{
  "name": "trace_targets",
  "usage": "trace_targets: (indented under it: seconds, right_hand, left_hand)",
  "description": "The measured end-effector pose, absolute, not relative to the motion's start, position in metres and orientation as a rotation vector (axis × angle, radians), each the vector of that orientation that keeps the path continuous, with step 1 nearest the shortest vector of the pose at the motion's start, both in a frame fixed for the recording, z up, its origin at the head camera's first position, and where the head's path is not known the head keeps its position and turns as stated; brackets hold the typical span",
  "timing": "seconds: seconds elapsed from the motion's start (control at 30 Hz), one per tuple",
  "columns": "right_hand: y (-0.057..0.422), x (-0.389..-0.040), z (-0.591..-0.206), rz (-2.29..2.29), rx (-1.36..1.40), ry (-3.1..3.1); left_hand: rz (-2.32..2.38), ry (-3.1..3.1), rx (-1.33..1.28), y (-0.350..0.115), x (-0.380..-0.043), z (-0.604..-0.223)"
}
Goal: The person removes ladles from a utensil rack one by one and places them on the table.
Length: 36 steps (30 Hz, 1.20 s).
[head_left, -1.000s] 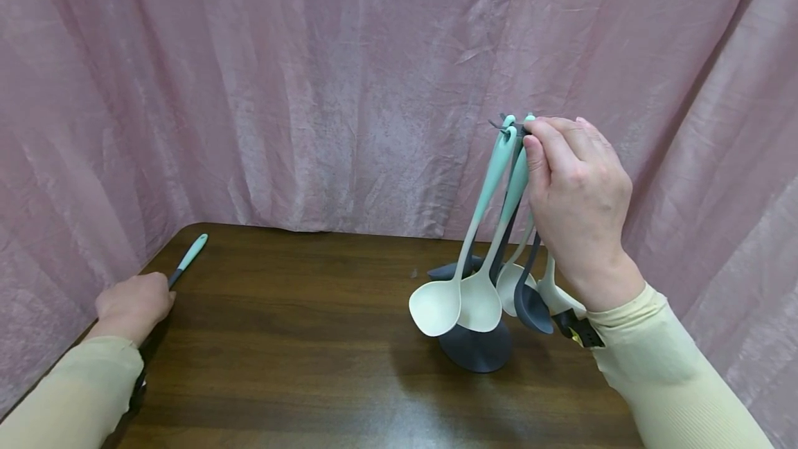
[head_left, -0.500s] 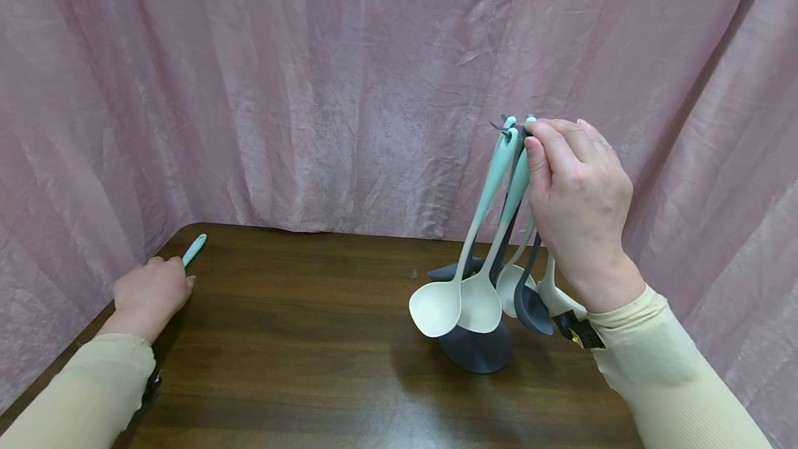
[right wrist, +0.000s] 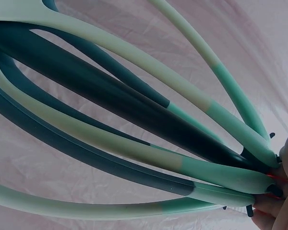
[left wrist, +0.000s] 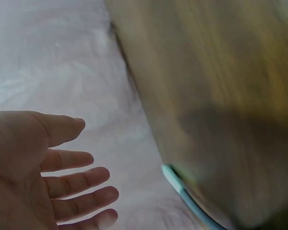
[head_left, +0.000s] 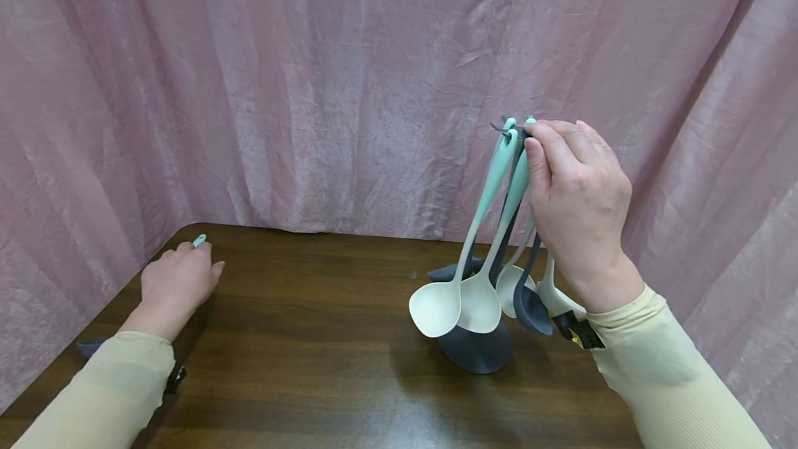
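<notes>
Pink curtain (head_left: 349, 89) behind | left grip (head_left: 177, 279) spread, part-hiding utensil (head_left: 199, 240) | right grip (head_left: 580, 186) pinching stand (head_left: 476, 353) | ladles (head_left: 435, 307) around

Person's left arm (head_left: 100, 393) stretches forward, left hand (head_left: 177, 276) back upward, fingers (left wrist: 79, 183) straight and slightly spread, thumb (left wrist: 65, 129) apart. Right forearm (head_left: 673, 366) slants up from lower right of head view, right hand (head_left: 580, 192) raised higher, right thumb (head_left: 539, 166) and fingertips (head_left: 533, 129) drawn together in pinch.

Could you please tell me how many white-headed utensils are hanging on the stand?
4 visible: the front-left utensil, the next utensil beside it, a third utensil partly behind the dark ladle, and the far-right utensil, partly behind the right hand. More may be hidden.
</notes>
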State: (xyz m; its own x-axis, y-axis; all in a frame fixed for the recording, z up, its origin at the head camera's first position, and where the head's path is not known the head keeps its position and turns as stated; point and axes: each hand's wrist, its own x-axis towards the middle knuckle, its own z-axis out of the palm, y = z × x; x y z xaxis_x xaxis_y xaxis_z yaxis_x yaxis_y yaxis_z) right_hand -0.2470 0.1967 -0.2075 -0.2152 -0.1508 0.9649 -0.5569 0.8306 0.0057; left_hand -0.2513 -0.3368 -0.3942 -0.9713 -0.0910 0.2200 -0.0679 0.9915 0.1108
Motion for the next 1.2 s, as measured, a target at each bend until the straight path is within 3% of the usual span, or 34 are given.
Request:
trace_targets:
  seconds: [0.67, 1.2]
  right_hand:
    - [0.202, -0.244, -0.207, 0.401, 0.535, -1.776]
    - [0.205, -0.241, -0.208, 0.395, 0.535, -1.772]
  left_hand:
    - [-0.268, -2.608, -0.124, -0.237, -0.257, -0.369]
    - [-0.416, -2.570, -0.190, -0.183, -0.249, -0.351]
